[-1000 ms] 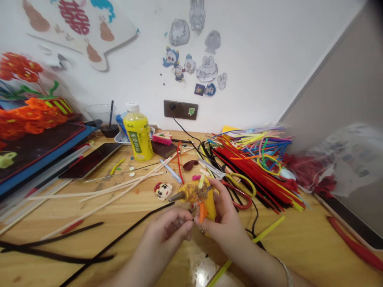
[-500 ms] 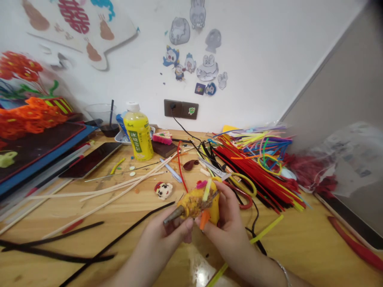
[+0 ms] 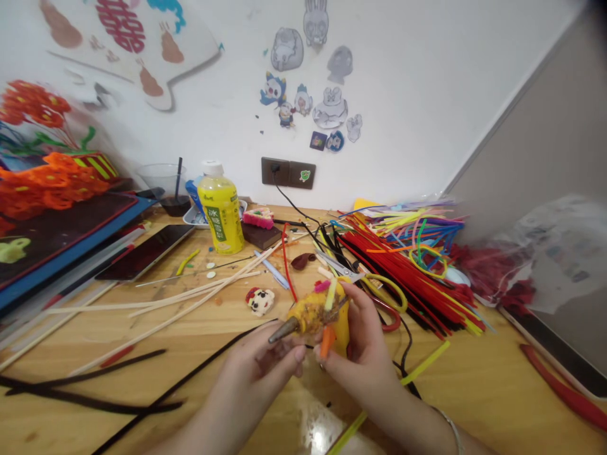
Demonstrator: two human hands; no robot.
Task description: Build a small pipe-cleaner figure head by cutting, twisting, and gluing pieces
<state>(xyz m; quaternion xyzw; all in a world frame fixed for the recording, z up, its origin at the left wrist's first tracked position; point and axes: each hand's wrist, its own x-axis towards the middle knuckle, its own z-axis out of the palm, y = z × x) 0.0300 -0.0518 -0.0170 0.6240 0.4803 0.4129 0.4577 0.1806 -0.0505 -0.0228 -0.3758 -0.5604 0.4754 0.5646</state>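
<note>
A yellow hot glue gun [image 3: 315,316] with a bare metal nozzle and orange trigger is gripped around its handle by my right hand [image 3: 367,357]. Brown residue and a pale yellow strip show on its body. The nozzle points left and slightly down. Just below the nozzle, my left hand [image 3: 258,373] is closed, thumb and fingertips drawn together; anything between them is hidden. Left of the gun lies a small cartoon-face piece [image 3: 260,301] with a red top. A yellow pipe cleaner [image 3: 424,363] passes beneath my right wrist.
Red pipe cleaners [image 3: 389,268] and scissors [image 3: 346,272] lie to the right. A yellow drink bottle [image 3: 220,212] stands behind, near a cup [image 3: 164,189] of dark liquid. Wooden sticks [image 3: 203,297], a tablet [image 3: 145,253] and black pipe cleaners [image 3: 95,404] are on the left.
The glue gun has shifted slightly right, its nozzle moving right and up. My left thumb sits a little farther from the gun. My right hand keeps its grip.
</note>
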